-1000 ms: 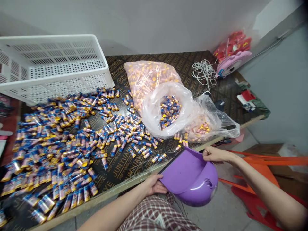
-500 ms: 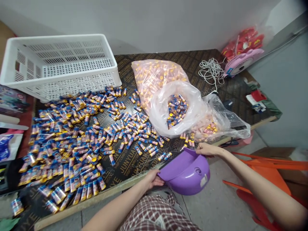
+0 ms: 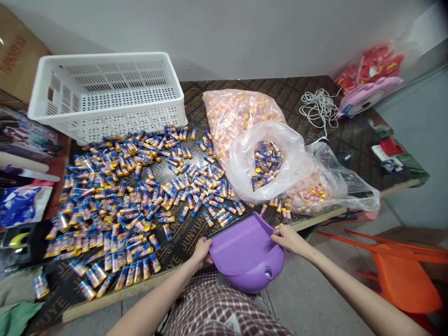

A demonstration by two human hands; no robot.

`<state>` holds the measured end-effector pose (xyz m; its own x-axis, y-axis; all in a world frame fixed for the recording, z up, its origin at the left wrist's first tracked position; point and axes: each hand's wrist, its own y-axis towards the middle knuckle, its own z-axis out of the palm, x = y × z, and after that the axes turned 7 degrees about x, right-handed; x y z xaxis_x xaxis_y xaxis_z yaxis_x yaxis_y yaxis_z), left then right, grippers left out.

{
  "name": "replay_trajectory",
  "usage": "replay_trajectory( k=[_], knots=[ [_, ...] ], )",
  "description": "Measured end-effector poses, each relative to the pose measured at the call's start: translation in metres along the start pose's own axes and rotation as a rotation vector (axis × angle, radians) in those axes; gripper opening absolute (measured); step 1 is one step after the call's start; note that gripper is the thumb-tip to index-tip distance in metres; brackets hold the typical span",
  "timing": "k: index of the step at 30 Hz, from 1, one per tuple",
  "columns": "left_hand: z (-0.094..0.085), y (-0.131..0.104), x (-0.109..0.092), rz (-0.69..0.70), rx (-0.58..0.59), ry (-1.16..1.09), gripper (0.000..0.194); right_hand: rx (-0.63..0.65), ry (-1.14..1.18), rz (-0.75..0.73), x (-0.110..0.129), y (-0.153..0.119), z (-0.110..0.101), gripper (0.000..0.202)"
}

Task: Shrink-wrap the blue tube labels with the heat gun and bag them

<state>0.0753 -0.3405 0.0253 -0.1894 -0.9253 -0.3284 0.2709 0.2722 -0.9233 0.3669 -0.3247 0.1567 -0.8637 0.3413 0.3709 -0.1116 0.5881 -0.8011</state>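
A purple dustpan (image 3: pixel 241 247) is held at the table's front edge, its flat lip resting on or just over the tabletop. My left hand (image 3: pixel 202 251) grips its left side and my right hand (image 3: pixel 287 239) its right side. The inside of the pan shows no items. Just beyond the lip lie loose small tubes with blue and yellow ends (image 3: pixel 224 217), part of a wide heap (image 3: pixel 115 200) to the left. Behind the pan, an open clear plastic bag (image 3: pixel 241 172) holds more of these tubes. My fingertips under the pan are partly hidden.
A white slotted crate (image 3: pixel 133 114) stands at the back left. A filled pink-looking bag (image 3: pixel 238 109) and a smaller clear bag (image 3: pixel 315 191) lie around the open one. Further right are a white cable (image 3: pixel 320 108), a pink fan (image 3: pixel 367 95) and an orange chair (image 3: pixel 402 275).
Both hands have brought the dustpan leftward and tipped it, so its flat inside now faces up more. The view has shifted slightly left. The tubes at its lip sit closer together.
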Motion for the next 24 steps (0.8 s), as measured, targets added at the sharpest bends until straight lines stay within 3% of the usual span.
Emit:
replay_trajectory(
  k=[5,9,12,17,24],
  knots=[
    [0.026,-0.006,0.009,-0.06,0.108,0.057,0.008,0.032,0.016,0.144,-0.019,-0.015,-0.013,0.033],
    [0.032,0.0,0.018,-0.076,0.074,0.143,0.013,0.012,0.018,0.173,-0.031,-0.014,0.009,0.031],
    [0.011,0.012,0.017,-0.009,-0.052,0.224,0.016,-0.089,-0.014,0.139,-0.028,-0.006,0.046,0.029],
    [-0.042,0.026,0.003,0.069,-0.243,0.406,0.023,-0.264,-0.042,0.116,-0.009,0.014,0.102,0.032],
    [-0.112,0.03,-0.031,0.163,-0.5,0.738,0.028,-0.342,-0.015,0.052,0.034,0.054,0.165,0.032]
  ],
)
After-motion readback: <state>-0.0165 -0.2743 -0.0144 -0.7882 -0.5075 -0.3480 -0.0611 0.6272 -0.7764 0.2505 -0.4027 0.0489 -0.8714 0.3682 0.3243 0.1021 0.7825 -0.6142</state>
